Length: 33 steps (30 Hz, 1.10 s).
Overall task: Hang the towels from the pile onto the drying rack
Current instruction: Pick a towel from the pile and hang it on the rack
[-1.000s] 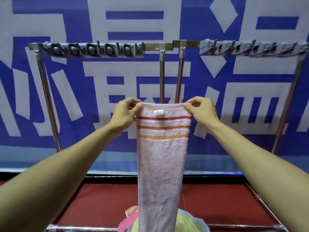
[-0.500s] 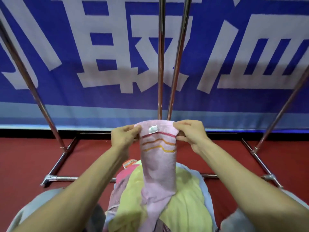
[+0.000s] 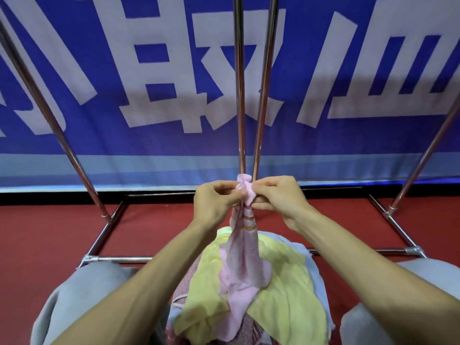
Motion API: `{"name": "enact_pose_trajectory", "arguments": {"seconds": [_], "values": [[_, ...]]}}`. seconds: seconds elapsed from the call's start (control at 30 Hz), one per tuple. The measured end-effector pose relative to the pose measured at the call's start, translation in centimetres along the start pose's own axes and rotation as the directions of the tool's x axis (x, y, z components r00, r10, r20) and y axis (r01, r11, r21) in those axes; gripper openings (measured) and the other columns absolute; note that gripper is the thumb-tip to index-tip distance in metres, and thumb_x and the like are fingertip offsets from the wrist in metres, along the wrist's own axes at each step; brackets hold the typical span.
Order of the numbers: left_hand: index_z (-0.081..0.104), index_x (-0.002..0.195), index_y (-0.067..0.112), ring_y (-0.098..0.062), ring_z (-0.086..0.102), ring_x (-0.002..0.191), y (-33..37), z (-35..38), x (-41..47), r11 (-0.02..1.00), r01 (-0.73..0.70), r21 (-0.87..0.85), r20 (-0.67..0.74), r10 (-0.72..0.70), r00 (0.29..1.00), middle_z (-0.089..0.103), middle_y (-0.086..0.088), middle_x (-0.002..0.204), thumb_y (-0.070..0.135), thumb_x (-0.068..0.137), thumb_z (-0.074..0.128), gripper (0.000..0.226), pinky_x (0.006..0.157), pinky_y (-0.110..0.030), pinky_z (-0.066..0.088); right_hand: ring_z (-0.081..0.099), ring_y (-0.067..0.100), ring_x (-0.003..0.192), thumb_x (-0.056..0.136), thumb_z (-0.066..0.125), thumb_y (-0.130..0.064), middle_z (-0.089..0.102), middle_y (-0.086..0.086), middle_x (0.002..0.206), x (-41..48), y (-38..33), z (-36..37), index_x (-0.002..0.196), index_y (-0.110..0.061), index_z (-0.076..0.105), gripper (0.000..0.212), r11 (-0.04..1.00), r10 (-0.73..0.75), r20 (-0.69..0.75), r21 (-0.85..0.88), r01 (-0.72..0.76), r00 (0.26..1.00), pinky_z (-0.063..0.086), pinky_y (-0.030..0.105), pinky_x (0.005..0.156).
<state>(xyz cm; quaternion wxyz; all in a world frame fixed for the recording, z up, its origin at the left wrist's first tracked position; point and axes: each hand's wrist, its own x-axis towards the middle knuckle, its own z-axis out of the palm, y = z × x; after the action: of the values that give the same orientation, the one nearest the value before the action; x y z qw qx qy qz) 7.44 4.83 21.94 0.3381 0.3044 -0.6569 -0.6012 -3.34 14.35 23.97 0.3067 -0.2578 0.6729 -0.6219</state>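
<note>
Towel (image 3: pixel 242 260) between left hand (image 3: pixel 214 203), right hand (image 3: pixel 281 198)

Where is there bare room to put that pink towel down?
Bare red floor lies between the left pole and the centre poles, and again toward the right pole. The lap is crowded: the towel pile fills it, under the pink towel the left hand and right hand hold.

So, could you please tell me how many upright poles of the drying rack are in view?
4. The left pole leans at the left edge; the centre-left pole and centre-right pole stand close together; the right pole leans at the right. None looks hidden.
</note>
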Motion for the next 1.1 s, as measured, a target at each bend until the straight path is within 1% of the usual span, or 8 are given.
{"name": "enact_pose_trajectory", "arguments": {"seconds": [0.2, 0.33, 0.53, 0.67, 0.77, 0.87, 1.0, 1.1], "values": [[0.073, 0.096, 0.007, -0.013, 0.070, 0.081, 0.2, 0.3, -0.3, 1.000, 0.008, 0.013, 0.061, -0.008, 0.998, 0.075, -0.006, 0.085, -0.008, 0.067, 0.079, 0.033, 0.079, -0.024, 0.056, 0.070, 0.016, 0.062, 0.088, 0.057, 0.003, 0.070, 0.016, 0.073, -0.3, -0.2, -0.5, 0.082, 0.002, 0.071, 0.015, 0.999, 0.019, 0.025, 0.042, -0.020, 1.000, 0.060, 0.024, 0.063], [0.069, 0.106, 0.014, -0.013, 0.069, 0.088, 0.1, 0.2, -0.2, 0.999, 0.000, 0.040, 0.140, -0.005, 0.990, 0.076, -0.002, 0.090, -0.028, 0.068, 0.052, 0.059, 0.077, -0.025, 0.054, 0.071, 0.019, 0.069, 0.090, 0.059, -0.002, 0.071, 0.015, 0.077, 0.0, -0.5, -1.3, 0.084, 0.001, 0.071, 0.015, 1.000, -0.017, 0.042, -0.004, 0.017, 0.999, 0.060, 0.026, 0.069], [0.054, 0.101, 0.021, -0.012, 0.067, 0.097, 0.2, -0.2, -0.5, 0.988, -0.112, 0.108, 0.207, 0.088, 0.974, 0.075, -0.001, 0.095, -0.030, 0.067, 0.031, 0.066, 0.084, -0.023, 0.049, 0.069, 0.020, 0.074, 0.074, 0.081, -0.015, 0.073, 0.019, 0.081, 0.0, -0.7, -2.0, 0.079, -0.005, 0.076, 0.012, 0.987, -0.117, 0.028, -0.104, 0.119, 0.993, 0.060, 0.035, 0.075], [0.050, 0.118, 0.019, 0.006, 0.062, 0.083, 1.4, -1.0, -0.1, 0.953, -0.187, 0.237, 0.315, 0.107, 0.943, 0.073, 0.002, 0.103, -0.029, 0.065, 0.026, 0.076, 0.064, -0.009, 0.042, 0.069, 0.022, 0.071, 0.072, 0.082, -0.011, 0.071, 0.019, 0.075, -0.1, -1.4, -2.5, 0.077, -0.003, 0.075, 0.012, 0.985, -0.117, 0.035, -0.126, 0.120, 0.993, 0.060, 0.037, 0.074], [0.052, 0.118, 0.015, 0.001, 0.062, 0.084, 2.0, -1.4, -0.1, 0.968, -0.162, 0.192, 0.313, 0.096, 0.945, 0.074, -0.002, 0.102, -0.028, 0.069, 0.033, 0.069, 0.067, -0.007, 0.042, 0.067, 0.023, 0.071, 0.081, 0.072, -0.002, 0.069, 0.016, 0.074, -0.2, -2.0, -2.8, 0.081, -0.003, 0.073, 0.001, 0.987, -0.115, 0.072, -0.101, 0.122, 0.991, 0.061, 0.032, 0.073], [0.050, 0.126, 0.019, -0.010, 0.056, 0.101, 2.5, -1.9, 0.3, 0.944, -0.220, 0.246, 0.231, 0.163, 0.959, 0.062, 0.005, 0.116, -0.013, 0.079, 0.059, 0.058, 0.077, -0.015, 0.047, 0.062, 0.015, 0.067, 0.086, 0.066, 0.001, 0.067, 0.011, 0.075, -0.2, -2.2, -3.5, 0.087, -0.005, 0.071, 0.007, 0.951, -0.192, 0.219, -0.197, 0.237, 0.956, 0.058, 0.024, 0.071], [0.034, 0.138, 0.044, -0.002, 0.043, 0.128, 3.0, -3.0, 0.6, 0.930, -0.227, 0.289, 0.430, 0.086, 0.899, 0.044, 0.010, 0.139, 0.008, 0.074, 0.079, 0.086, 0.101, -0.024, 0.040, 0.058, 0.002, 0.073, 0.089, 0.061, 0.003, 0.066, -0.001, 0.082, -0.8, -2.9, -4.1, 0.088, -0.009, 0.068, 0.014, 0.838, -0.290, 0.451, -0.307, 0.451, 0.844, 0.047, 0.015, 0.073], [0.068, 0.109, 0.022, -0.007, 0.063, 0.099, 3.4, -2.9, 0.2, 0.946, -0.222, 0.237, 0.491, 0.081, 0.867, 0.069, 0.004, 0.105, 0.012, 0.077, 0.077, 0.035, 0.089, -0.028, 0.049, 0.054, 0.007, 0.078, 0.091, 0.056, 0.005, 0.061, 0.000, 0.083, -0.6, -3.2, -4.4, 0.086, -0.012, 0.064, 0.020, 0.851, -0.331, 0.459, -0.232, 0.470, 0.825, 0.043, 0.019, 0.074]]}}
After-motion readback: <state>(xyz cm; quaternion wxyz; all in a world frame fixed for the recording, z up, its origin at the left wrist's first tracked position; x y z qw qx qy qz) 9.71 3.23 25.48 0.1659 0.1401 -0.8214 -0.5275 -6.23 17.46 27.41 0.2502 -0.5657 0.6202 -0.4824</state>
